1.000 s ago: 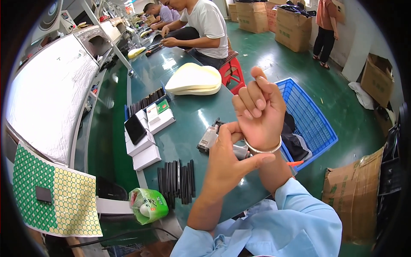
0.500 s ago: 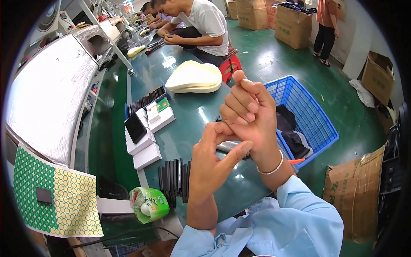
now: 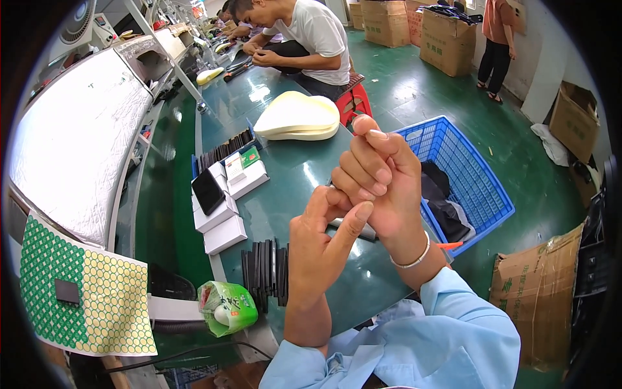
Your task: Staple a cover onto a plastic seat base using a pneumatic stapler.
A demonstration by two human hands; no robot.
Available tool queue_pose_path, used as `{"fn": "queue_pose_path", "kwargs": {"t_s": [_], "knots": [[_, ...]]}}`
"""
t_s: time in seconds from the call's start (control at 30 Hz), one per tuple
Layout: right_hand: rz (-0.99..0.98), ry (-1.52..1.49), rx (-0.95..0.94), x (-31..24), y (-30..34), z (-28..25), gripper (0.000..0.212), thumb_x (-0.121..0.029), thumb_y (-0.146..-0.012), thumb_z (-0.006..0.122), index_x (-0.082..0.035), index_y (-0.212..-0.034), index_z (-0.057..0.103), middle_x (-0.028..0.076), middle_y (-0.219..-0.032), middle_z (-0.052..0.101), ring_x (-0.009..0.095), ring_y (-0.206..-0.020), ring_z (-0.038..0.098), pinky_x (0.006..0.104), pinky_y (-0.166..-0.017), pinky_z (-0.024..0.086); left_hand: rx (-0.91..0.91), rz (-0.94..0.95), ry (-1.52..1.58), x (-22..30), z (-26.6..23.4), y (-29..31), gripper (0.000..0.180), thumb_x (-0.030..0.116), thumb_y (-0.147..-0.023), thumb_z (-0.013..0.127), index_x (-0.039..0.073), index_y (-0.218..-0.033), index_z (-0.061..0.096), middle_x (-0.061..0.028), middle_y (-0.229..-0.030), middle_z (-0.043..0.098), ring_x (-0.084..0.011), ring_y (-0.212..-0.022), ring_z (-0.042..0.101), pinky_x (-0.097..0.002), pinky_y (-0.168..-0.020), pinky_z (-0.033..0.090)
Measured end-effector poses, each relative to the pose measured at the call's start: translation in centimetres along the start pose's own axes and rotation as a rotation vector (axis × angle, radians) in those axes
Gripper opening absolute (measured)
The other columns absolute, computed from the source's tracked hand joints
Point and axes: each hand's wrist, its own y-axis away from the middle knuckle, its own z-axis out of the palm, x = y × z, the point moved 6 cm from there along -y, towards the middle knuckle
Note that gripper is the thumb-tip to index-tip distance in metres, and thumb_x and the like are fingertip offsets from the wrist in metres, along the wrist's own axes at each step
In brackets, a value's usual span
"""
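Above the table's near part my two hands meet. My right hand is raised palm toward me, fingers curled in and thumb pressed against the index finger at the top; anything pinched there is too small to make out. My left hand comes from below, its fingers bent against the lower edge of the right hand's curled fingers. Its fingertips are partly hidden, with the thumb pointing at the right palm. Behind the hands, a grey metallic object lies mostly covered on the table. Black strips lie in a row beside my left wrist.
White boxes carry a black phone on the left. Farther off are a cream heart-shaped pad stack and a seated co-worker. A blue basket with dark cloth stands right; a green packet and sticker sheet lie left.
My left thumb has moved slightly up and in toward the curled fingers. Both hands stay together, and the whole view has shifted a little.
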Motion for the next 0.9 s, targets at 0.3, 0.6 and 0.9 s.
{"fn": "queue_pose_path", "kwargs": {"t_s": [0.3,0.6,0.9], "knots": [[-0.010,0.014,-0.012,-0.02,0.03,0.03,0.024,-0.012,-0.089,0.040,0.001,-0.100,0.057,-0.002,-0.047,0.036,0.007,-0.042,0.031,0.0234,-0.042,0.029,0.003,-0.008,-0.005,-0.10,0.01,0.01,0.022,0.013,-0.083,0.064,-0.003,-0.082,0.050,-0.0099,-0.070,0.062,-0.0121,-0.067,0.061,-0.0229,-0.059,0.044],[-0.012,0.027,-0.038,-0.01,0.05,0.19,0.024,-0.013,-0.090,0.040,0.001,-0.100,0.058,-0.001,-0.047,0.037,0.008,-0.041,0.031,0.0238,-0.042,0.029,0.008,0.004,0.034,-0.27,0.16,-0.08,0.022,0.012,-0.080,0.067,-0.003,-0.082,0.051,-0.0098,-0.073,0.063,-0.0125,-0.068,0.062,-0.0232,-0.061,0.046],[-0.010,0.070,-0.037,-0.02,0.14,0.39,0.025,-0.013,-0.089,0.040,-0.001,-0.100,0.058,-0.001,-0.047,0.037,0.008,-0.041,0.032,0.0242,-0.041,0.028,0.014,0.009,0.026,-0.19,0.22,-0.12,0.024,0.012,-0.078,0.069,-0.003,-0.082,0.051,-0.0104,-0.072,0.063,-0.0117,-0.068,0.061,-0.0233,-0.059,0.046]]}}
